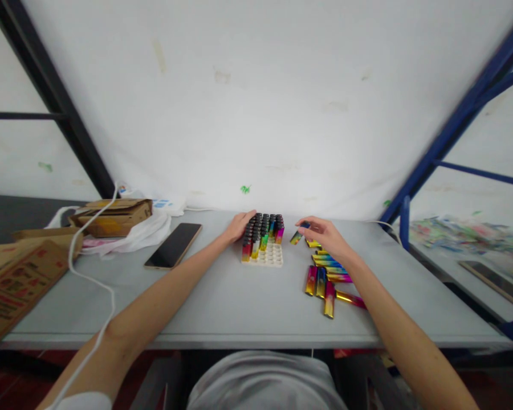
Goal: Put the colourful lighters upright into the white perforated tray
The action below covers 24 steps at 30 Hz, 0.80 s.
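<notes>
A white tray (263, 262) with round holes stands on the table, its left and back parts filled with upright lighters (256, 228) that have black tops and shiny multicoloured bodies. My left hand (238, 225) lies against the back left side of these lighters, its fingers stretched forward and partly hidden. To the right of the tray, my right hand (318, 228) pinches a single tilted lighter (298, 234), blue, green and yellow, just above the table. Several loose lighters (329, 270) lie below and beside that hand, gold, blue and magenta, some partly covered by my right forearm.
A dark-screened phone (174, 246) lies left of the tray. Further left are a cardboard box (119, 216), a white plastic bag (147, 232) and a larger printed carton (23, 282). A white cable (92, 279) hangs across my left arm. Blue metal bars (442, 134) frame the right.
</notes>
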### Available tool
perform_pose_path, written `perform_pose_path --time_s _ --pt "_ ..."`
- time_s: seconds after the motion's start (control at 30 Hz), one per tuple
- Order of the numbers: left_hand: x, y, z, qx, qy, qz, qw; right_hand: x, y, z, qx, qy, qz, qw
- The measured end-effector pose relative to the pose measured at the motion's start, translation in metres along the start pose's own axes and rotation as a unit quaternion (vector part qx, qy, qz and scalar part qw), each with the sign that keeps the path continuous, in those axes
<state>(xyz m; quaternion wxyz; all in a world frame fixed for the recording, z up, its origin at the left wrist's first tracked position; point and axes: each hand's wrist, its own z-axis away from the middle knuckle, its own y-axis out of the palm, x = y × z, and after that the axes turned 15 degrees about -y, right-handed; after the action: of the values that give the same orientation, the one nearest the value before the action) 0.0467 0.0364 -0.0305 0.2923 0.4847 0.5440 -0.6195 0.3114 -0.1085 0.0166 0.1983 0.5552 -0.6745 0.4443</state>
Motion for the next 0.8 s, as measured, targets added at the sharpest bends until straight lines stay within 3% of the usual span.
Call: perform_pose_path --time_s 0.07,0.13,0.23,0.33,0.43,0.57,0.8 --pt "0.001 0.0 -0.002 -0.006 0.006 0.0 1.0 -0.002 0.01 -0.002 -0.059 0.014 -0.038 0.997" --pt "0.003 0.0 -0.003 -0.01 0.01 -0.001 1.0 -0.003 0.02 -0.003 -0.075 0.031 -0.103 0.991" --pt "0.003 0.0 -0.003 -0.007 0.013 -0.004 1.0 0.002 0.034 -0.003 -0.051 0.045 -0.21 0.975" --pt "0.003 -0.001 -0.002 -0.004 0.011 -0.002 1.0 0.01 0.044 -0.002 -0.033 0.073 -0.246 0.966" --pt "0.002 0.0 -0.001 -0.002 0.007 -0.003 1.0 0.012 0.051 -0.001 -0.055 0.096 -0.199 0.974" --pt "0.001 -0.001 -0.001 -0.01 0.01 -0.009 1.0 -0.001 0.059 0.002 -0.096 0.041 -0.058 0.993" --pt "0.004 -0.001 -0.004 -0.003 0.015 -0.012 1.0 -0.009 0.064 0.004 -0.078 -0.007 0.077 0.994"
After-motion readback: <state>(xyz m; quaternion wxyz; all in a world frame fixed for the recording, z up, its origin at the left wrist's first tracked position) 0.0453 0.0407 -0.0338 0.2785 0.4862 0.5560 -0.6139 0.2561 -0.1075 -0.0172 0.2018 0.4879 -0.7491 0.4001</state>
